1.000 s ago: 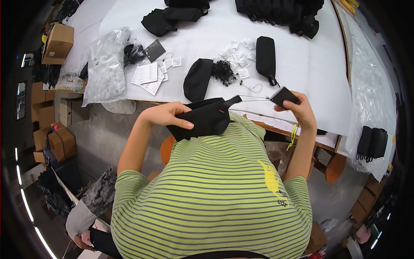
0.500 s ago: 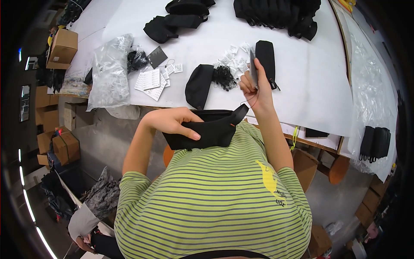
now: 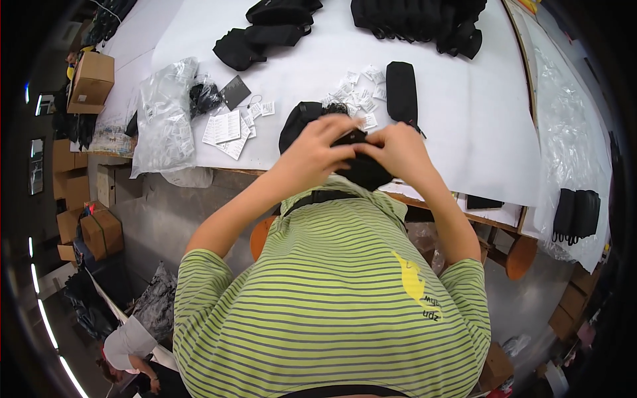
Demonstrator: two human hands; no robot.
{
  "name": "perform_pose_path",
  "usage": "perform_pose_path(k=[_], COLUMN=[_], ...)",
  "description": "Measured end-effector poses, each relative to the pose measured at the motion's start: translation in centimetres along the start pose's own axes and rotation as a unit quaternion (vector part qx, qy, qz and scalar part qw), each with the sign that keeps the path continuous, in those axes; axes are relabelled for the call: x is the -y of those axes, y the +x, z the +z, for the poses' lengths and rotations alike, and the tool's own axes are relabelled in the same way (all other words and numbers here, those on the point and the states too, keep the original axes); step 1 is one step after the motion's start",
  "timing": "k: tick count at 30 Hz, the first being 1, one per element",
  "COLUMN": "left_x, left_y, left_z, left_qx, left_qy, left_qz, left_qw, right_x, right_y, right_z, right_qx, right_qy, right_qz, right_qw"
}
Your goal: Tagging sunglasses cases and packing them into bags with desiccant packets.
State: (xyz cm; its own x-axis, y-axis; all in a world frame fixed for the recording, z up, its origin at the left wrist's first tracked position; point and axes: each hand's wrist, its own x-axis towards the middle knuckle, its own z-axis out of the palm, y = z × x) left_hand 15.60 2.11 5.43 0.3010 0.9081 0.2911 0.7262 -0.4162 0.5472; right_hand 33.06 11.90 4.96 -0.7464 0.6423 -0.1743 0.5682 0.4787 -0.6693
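Both hands meet in front of my chest at the table's front edge, over a black fabric pouch (image 3: 367, 174) that hangs between them. My left hand (image 3: 322, 144) is closed with bent, slightly blurred fingers at the pouch's upper end. From the other side, my right hand (image 3: 398, 150) pinches that same end, thumb and fingers together. The grey tag and its string cannot be made out now. Just behind the left hand lies another black pouch (image 3: 295, 123), partly covered. A long black pouch (image 3: 401, 93) rests beyond the right hand.
White printed labels (image 3: 352, 89) lie scattered behind my hands. To the left are paper slips (image 3: 227, 129), a dark card (image 3: 234, 93) and a clear plastic bag (image 3: 166, 113). Black pouches (image 3: 418, 23) are stacked at the back. Another person (image 3: 129, 345) is at lower left.
My right hand has come down and inward, and the grey tag it held is out of sight. My left hand has moved up and right with the pouch, which now hangs between both hands.
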Motion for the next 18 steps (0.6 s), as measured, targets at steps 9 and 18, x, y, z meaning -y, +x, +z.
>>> perform_pose_path(k=[9,18], left_x=[10.1,22.7], left_y=[4.4,7.1], left_z=[5.2,13.3], left_qx=[0.217,-0.018], left_qy=[-0.494,0.032], left_qz=[-0.265,-0.346], left_qw=[0.800,0.938], right_x=[-4.1,-4.7], right_y=[-3.6,-5.1], right_z=[-0.3,-0.8], right_qx=[0.122,-0.007], right_qy=[0.122,0.056], right_qz=[0.038,0.030], right_qw=[0.984,0.998])
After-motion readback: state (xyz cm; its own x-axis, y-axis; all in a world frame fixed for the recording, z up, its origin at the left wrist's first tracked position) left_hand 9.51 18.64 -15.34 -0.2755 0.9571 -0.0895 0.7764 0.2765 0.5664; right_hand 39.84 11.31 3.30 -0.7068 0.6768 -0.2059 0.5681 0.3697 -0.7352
